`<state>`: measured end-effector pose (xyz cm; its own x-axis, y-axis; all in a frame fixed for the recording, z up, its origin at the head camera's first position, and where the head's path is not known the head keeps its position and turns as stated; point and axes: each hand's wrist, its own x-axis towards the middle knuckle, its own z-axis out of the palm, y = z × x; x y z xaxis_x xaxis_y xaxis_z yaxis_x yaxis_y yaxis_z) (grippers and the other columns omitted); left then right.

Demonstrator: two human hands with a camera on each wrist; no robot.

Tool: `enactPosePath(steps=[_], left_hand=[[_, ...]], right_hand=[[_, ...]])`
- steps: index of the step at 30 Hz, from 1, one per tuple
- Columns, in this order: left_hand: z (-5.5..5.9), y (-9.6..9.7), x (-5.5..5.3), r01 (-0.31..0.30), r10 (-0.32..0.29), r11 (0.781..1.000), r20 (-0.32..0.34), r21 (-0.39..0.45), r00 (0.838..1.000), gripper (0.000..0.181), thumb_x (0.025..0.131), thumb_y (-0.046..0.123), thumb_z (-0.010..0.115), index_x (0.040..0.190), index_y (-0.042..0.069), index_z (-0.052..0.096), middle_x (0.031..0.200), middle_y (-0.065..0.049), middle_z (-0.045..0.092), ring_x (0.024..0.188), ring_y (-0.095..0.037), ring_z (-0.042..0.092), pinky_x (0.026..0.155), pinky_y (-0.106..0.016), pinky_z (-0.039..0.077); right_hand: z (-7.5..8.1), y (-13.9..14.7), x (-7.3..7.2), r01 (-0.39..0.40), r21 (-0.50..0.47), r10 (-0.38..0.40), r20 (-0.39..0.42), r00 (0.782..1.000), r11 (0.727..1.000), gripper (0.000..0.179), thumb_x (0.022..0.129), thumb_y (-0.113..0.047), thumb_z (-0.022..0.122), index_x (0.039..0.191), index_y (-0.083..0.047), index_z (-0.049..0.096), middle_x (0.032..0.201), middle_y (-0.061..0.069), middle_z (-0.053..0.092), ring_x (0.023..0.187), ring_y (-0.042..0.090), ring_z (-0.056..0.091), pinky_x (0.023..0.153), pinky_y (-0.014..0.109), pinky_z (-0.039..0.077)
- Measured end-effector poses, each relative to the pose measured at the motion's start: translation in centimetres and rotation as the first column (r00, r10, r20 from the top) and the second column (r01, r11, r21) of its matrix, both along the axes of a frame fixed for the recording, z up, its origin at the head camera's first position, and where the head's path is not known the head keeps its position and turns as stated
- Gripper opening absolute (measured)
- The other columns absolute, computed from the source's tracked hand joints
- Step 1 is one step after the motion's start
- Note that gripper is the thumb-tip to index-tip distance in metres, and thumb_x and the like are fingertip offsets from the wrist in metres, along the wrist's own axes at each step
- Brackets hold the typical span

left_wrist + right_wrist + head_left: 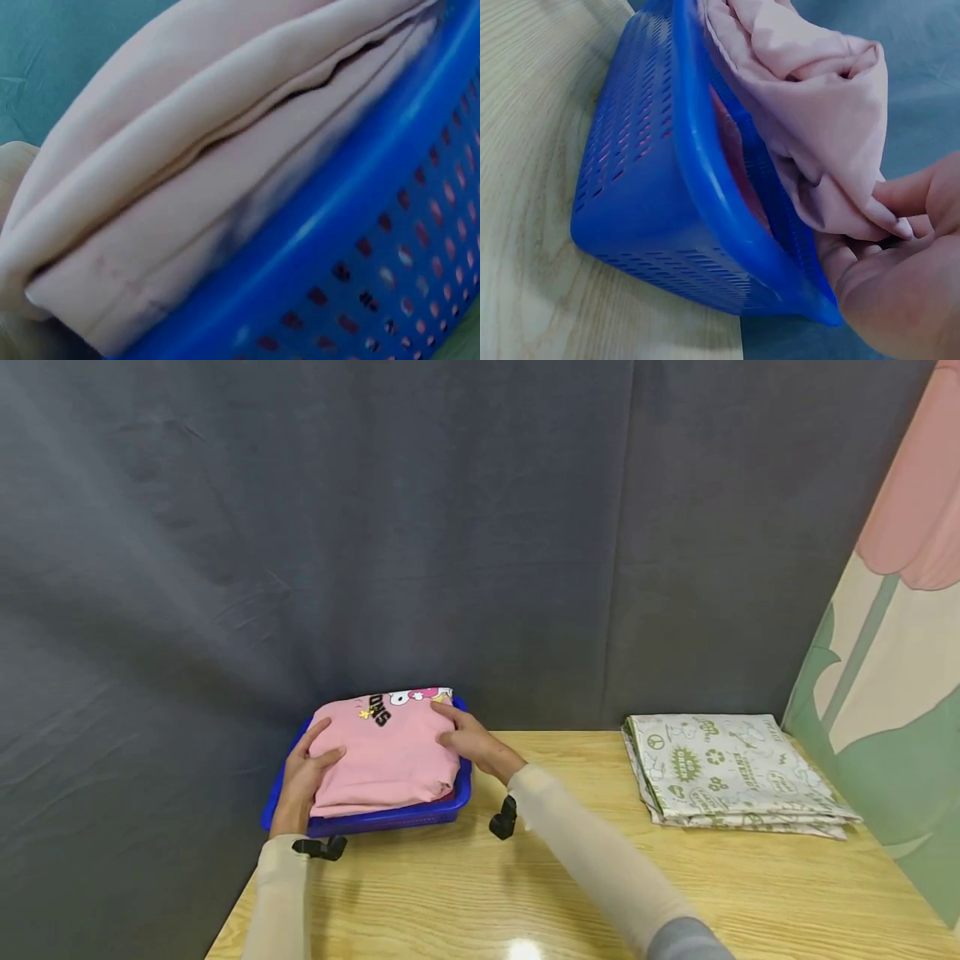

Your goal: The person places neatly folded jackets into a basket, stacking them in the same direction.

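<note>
A folded pink cloth point(382, 756) with black letters and a cartoon print lies on top of a blue plastic basket point(420, 816). My left hand point(303, 772) holds its left side, thumb over the top. At the opposite side, my right hand point(476, 743) grips the edge. The right wrist view shows the thumb and fingers of that hand point(907, 277) pinching a bunched corner of the cloth point(817, 112) above the basket's rim. Under it, a darker pink item point(735, 150) shows inside the basket. In the left wrist view, the stacked folds point(187, 135) sit along the rim.
A folded white cloth with green prints point(720, 768) lies on the right of the wooden table point(570, 860). A dark grey curtain point(450, 527) hangs behind the table. On the right stands a wall panel with a flower picture point(892, 693).
</note>
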<state>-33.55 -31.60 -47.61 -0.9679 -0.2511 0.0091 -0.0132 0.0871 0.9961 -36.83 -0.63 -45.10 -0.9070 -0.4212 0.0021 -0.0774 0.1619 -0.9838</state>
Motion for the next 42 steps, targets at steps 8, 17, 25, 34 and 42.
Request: enactPosePath(steps=[8,17,25,34,42], left_hand=[[-0.8,-0.3,-0.6,0.036,-0.032,0.997,0.056,-0.070,0.998,0.073,0.100,0.002,0.069,0.165,0.015,0.040,0.178,-0.010,0.021,0.156,-0.029,0.025,0.128,-0.045,0.024],[-1.8,-0.2,-1.2,0.075,-0.063,0.982,0.078,-0.173,0.995,0.071,0.099,0.000,0.070,0.163,0.011,0.043,0.177,-0.018,0.021,0.157,-0.039,0.026,0.131,-0.056,0.023],[-1.8,-0.3,-0.7,0.179,-0.119,0.950,0.232,-0.256,0.965,0.078,0.101,0.000,0.064,0.168,0.002,0.023,0.176,-0.028,0.010,0.151,-0.046,0.036,0.126,-0.053,0.037],[-1.6,-0.1,-0.6,0.099,-0.017,0.921,0.213,-0.378,0.977,0.083,0.095,-0.001,0.062,0.166,-0.006,0.020,0.173,-0.033,0.015,0.160,-0.053,0.017,0.130,-0.066,0.016],[-0.8,0.4,-1.0,-0.034,0.076,0.836,0.054,-0.548,0.996,0.062,0.092,0.005,0.063,0.151,-0.007,0.049,0.163,-0.038,0.034,0.156,-0.054,0.025,0.129,-0.062,0.023]], right_hand=[[-1.2,-0.5,-0.2,0.022,0.073,-0.021,-0.018,1.000,0.997,0.070,0.099,0.006,0.048,0.166,-0.011,0.039,0.175,0.019,0.027,0.158,0.037,0.032,0.127,0.051,0.031],[-1.0,-0.9,0.0,0.046,0.251,-0.013,-0.131,0.991,0.967,0.066,0.095,0.012,0.047,0.160,0.002,0.044,0.161,0.022,0.049,0.098,0.022,0.057,0.062,0.020,0.041],[-0.4,-1.6,0.9,0.314,0.593,0.075,-0.538,0.840,0.741,0.026,0.087,0.008,0.066,0.109,0.000,0.077,0.111,0.015,0.076,0.099,0.035,0.070,0.088,0.039,0.059],[-1.0,-0.3,0.6,0.315,0.588,0.064,-0.533,0.844,0.745,0.023,0.092,-0.001,0.067,0.109,-0.006,0.081,0.113,0.010,0.081,0.119,0.038,0.064,0.107,0.047,0.053],[-1.3,0.5,-0.1,0.347,0.520,-0.003,-0.552,0.834,0.780,0.018,0.094,-0.008,0.069,0.106,-0.009,0.082,0.114,0.011,0.080,0.115,0.037,0.067,0.102,0.050,0.055]])
